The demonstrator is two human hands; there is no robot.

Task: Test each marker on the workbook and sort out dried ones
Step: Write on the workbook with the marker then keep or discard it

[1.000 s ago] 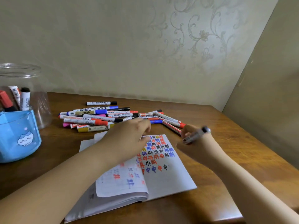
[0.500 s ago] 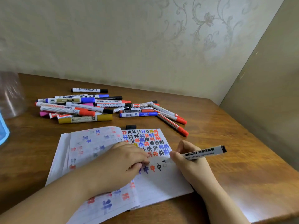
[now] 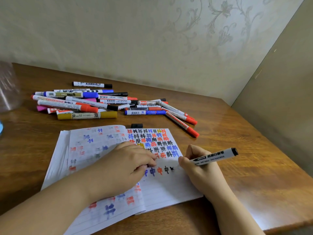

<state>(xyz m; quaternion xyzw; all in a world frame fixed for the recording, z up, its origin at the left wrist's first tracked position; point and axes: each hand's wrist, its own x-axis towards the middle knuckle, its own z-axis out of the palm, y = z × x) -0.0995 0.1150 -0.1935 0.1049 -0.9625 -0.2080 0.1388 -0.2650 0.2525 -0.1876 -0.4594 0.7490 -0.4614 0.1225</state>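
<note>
Head view.

Workbook [image 3: 162, 189]: open, flat on the wooden counter [image 3: 245, 167], near its front edge. Right page filled in its upper part with rows of black, blue, red and yellow characters; a further row of blue, red and black marks runs across mid-page.

Left hand [image 3: 125, 168]: rests palm down across the spine of the workbook, fingers [image 3: 149, 158] loosely curled against the paper, holding nothing.

Right hand [image 3: 198, 168]: fingers curled around a black marker [image 3: 215, 156], uncapped, barrel tilted up to the right, tip hidden behind the thumb, down at the page just right of the newest black mark.

Black cap [image 3: 136, 125]: loose on the counter, just beyond the workbook's top edge.

Marker pile [image 3: 94, 104]: many capped markers, red, blue, black, pink and yellow, lying crosswise beyond the workbook, towards the wall.

Clear jar [image 3: 8, 89]: far left edge, partly cut off.
</note>
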